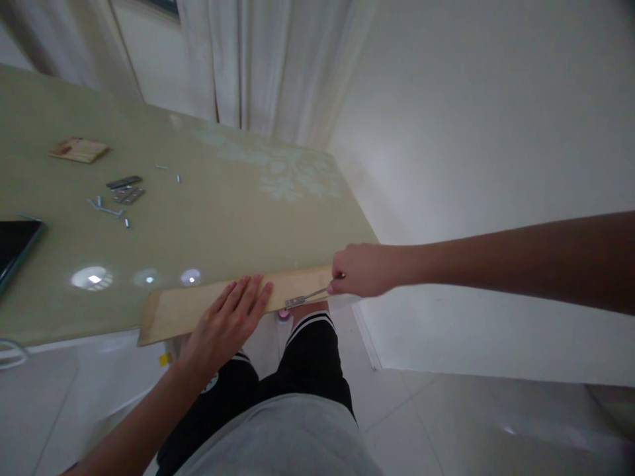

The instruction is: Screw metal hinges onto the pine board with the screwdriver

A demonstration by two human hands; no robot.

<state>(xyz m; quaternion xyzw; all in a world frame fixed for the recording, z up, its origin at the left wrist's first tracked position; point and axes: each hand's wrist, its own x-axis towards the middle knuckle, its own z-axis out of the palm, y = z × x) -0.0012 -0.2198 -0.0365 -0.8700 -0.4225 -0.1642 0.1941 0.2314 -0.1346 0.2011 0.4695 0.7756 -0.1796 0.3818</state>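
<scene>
A long wooden board (183,307) lies along the near edge of the green table (223,211). My left hand (225,324) rests flat on the board with fingers stretched out. My right hand (360,270) is closed around a thin metal tool (315,293), likely a screwdriver. Its tip meets a small metal hinge (294,302) on the board's near edge.
Several loose screws (106,210) and two metal hinges (126,188) lie at the table's left. A small wooden piece (78,149) sits farther back. A dark tablet (14,244) is at the left edge. White curtains and a wall stand behind.
</scene>
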